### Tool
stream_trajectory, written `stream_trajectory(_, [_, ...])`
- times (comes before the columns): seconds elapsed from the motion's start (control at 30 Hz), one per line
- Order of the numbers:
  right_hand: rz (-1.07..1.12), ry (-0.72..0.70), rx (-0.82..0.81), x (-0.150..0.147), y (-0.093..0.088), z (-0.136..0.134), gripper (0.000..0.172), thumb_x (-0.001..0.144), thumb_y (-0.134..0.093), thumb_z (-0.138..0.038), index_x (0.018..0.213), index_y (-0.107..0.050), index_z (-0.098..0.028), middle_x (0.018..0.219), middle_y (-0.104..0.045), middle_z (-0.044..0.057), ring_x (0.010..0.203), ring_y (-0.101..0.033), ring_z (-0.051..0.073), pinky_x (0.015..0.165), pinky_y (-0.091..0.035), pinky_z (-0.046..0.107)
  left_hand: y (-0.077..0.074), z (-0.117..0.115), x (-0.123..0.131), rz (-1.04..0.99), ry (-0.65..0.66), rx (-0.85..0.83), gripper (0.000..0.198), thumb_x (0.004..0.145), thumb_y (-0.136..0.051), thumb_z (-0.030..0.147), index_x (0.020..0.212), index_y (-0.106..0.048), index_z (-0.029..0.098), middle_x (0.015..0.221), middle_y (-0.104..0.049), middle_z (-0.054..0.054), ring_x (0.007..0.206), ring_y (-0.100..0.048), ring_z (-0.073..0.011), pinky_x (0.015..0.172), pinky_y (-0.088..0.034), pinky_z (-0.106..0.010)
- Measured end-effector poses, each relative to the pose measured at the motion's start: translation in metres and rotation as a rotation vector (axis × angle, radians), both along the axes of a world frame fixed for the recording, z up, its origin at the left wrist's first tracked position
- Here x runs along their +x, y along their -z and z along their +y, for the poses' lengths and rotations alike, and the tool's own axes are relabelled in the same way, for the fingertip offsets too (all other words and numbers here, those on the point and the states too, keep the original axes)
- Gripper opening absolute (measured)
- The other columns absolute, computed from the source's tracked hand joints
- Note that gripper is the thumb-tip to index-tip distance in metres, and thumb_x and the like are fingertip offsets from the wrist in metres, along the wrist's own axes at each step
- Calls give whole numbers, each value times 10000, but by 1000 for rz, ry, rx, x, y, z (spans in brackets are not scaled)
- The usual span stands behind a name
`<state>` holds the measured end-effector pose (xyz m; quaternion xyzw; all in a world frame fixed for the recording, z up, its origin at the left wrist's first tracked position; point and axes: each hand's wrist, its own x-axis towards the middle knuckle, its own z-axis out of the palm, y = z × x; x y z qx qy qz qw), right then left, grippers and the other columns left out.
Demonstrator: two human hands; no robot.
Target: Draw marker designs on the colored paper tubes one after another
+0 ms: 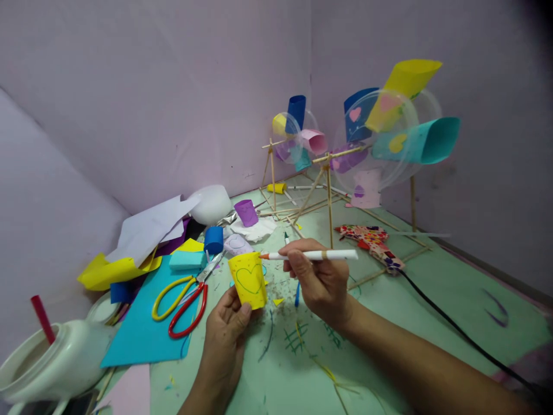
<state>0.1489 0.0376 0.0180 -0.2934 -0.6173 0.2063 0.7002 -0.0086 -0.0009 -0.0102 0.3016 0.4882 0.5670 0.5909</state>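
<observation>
Here's a yellow paper tube, thin-walled and slightly flattened, a green heart outlined on its face, held up over the middle of the pale green counter. Plenty of texture around it: a flat blue sheet toward the left edge, metal-bladed scissors lying partly over it, one loop yellow, one red; near the far corner, a small clear plastic wheel, and closer to the right edge a larger wheel, both bearing coloured paper cylinders on thin wooden sticks. On to the hands: the left hand pinches the tube's lower end between thumb and curled fingers, and the right hand closes around a slim white marker, reddish tip at the tube's rim, touching or just beside it, hard to tell from here. By the near left corner, a rounded white jar, a red rod poking from its wide mouth.
</observation>
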Motion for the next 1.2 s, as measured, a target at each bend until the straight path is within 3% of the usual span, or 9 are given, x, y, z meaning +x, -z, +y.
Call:
stream_trajectory(0.17, [-44,-41,-30,-2,0,2,142,887,-511,-246,843,-635,-194,710,-643,21,544,-564,108,464,-451,229,-1,-1,1,7,7,-7,584,533,-818,287,1078,-665,146,1064,-700,-154,948,-642,-293,717,-519,-326])
stream_trajectory(0.3, [157,-35,-123,-2,-2,6,184,898,-507,-317,860,-634,-190,650,-597,2,492,-515,96,441,-427,226,-6,-2,-3,-122,94,-19,451,610,-785,247,1035,-684,135,1043,-696,-137,877,-646,-245,707,-520,-311])
stream_trajectory(0.4, [259,-56,-217,-1,-4,12,199,900,-500,-343,958,-617,-193,660,-612,-9,499,-524,91,475,-450,224,-9,-2,-8,-272,136,-79,349,627,-776,217,952,-710,108,874,-711,-120,737,-642,-196,654,-520,-288])
stream_trajectory(0.53, [186,-135,-380,-3,-1,19,172,860,-536,-281,1004,-589,-204,831,-685,27,743,-644,143,712,-516,299,-11,-1,-14,-407,177,-125,282,638,-753,200,889,-723,78,807,-710,-144,685,-632,-201,626,-517,-294])
stream_trajectory(0.67, [162,-408,-509,-5,4,22,218,816,-542,-223,1033,-548,-209,975,-699,57,979,-640,183,874,-475,372,-11,-2,-15,-487,255,-126,222,724,-657,201,914,-722,106,854,-716,-159,680,-631,-206,629,-511,-311])
stream_trajectory(0.77, [148,-529,-514,-4,2,20,226,778,-577,-203,1002,-547,-204,933,-687,44,935,-643,174,845,-475,347,-10,-4,-14,-507,295,-132,180,752,-620,210,855,-721,102,826,-717,-160,667,-632,-200,629,-505,-301])
stream_trajectory(1.0, [64,-518,-441,2,-3,23,211,705,-635,-205,902,-561,-207,810,-589,-7,769,-579,143,703,-454,274,-7,-5,-10,-385,257,-151,209,789,-591,238,893,-696,90,855,-718,-160,712,-654,-231,643,-500,-330])
stream_trajectory(1.1, [65,-540,-481,4,0,28,223,700,-640,-218,908,-558,-214,779,-572,-17,734,-567,140,668,-445,264,-6,-5,-10,-317,232,-107,246,728,-672,247,921,-694,96,878,-716,-133,789,-649,-240,703,-501,-350])
stream_trajectory(1.2, [59,-542,-486,4,4,32,223,705,-640,-231,913,-559,-220,789,-572,-16,736,-570,140,668,-444,264,-5,-5,-12,-258,295,-59,399,628,-769,264,980,-686,95,897,-715,-130,825,-643,-243,741,-495,-351])
